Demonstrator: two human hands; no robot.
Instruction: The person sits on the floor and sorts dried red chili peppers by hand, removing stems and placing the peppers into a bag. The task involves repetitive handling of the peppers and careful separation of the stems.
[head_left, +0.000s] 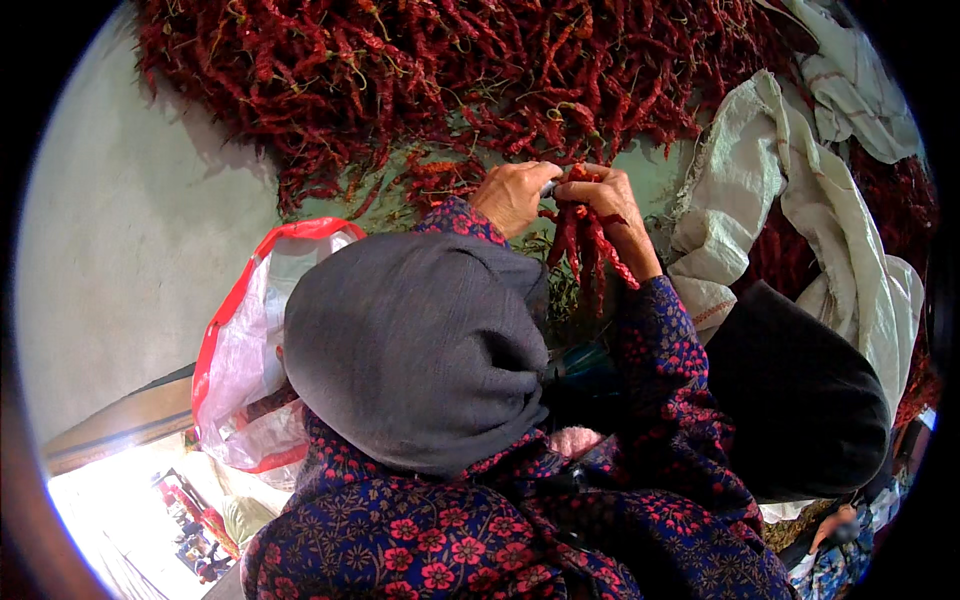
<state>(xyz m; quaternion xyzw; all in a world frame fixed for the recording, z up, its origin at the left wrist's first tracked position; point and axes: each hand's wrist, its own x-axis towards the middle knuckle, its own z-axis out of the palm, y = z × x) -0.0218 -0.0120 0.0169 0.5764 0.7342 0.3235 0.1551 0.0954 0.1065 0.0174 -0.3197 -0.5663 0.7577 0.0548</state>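
Observation:
My right hand (609, 204) grips a bunch of dried red chilli peppers (589, 247) that hangs down below the fingers. Close beside it, at the top of the bunch, my left hand (516, 196) is closed around a small grey tool (548, 189); its exact kind is mostly hidden by the fingers. Both hands are in front of a large heap of dried red chillies (420, 67). Beneath the held bunch lie greenish stems (562, 296), partly in shadow. A grey cloth head covering (412, 345) hides much of the lap area.
On the left stands a white plastic sack with a red rim (214, 352), beside a pale floor (97, 247). White woven sacks (731, 202) lie to the right. Close on that side is a person in a black head covering (799, 397). Another person's hand (829, 525) shows at lower right.

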